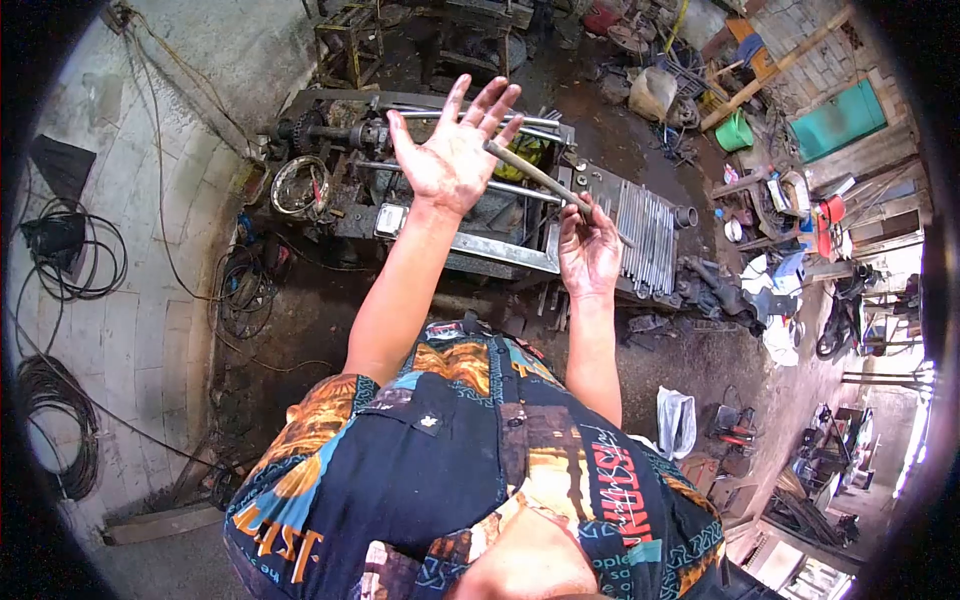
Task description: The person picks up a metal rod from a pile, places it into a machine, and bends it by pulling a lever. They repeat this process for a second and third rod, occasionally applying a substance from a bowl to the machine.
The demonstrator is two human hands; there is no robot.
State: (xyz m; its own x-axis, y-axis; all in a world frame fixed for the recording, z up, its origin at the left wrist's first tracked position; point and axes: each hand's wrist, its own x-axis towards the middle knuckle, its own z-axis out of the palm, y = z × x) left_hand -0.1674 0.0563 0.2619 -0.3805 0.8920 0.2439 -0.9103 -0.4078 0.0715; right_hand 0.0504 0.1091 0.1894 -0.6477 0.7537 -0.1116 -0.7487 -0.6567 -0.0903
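My left hand (452, 160) is raised over the machine, palm up and fingers spread, with dark smudges on the skin. My right hand (590, 258) grips a slim metal rod (540, 178) between thumb and fingers. The rod slants up and left, its far end close beside the left palm. Below both hands lies a long metal machine frame (500, 250) with shiny bars (525, 190) running along it. Just right of my right hand, a row of similar metal rods (648, 235) lies side by side on the bench.
A round metal ring (300, 186) sits at the machine's left end. Coiled cables (60, 420) lie on the left floor. At the right stand a green bucket (735, 132), a teal panel (838, 122) and a cluttered shelf. A white sack (676, 422) is on the floor.
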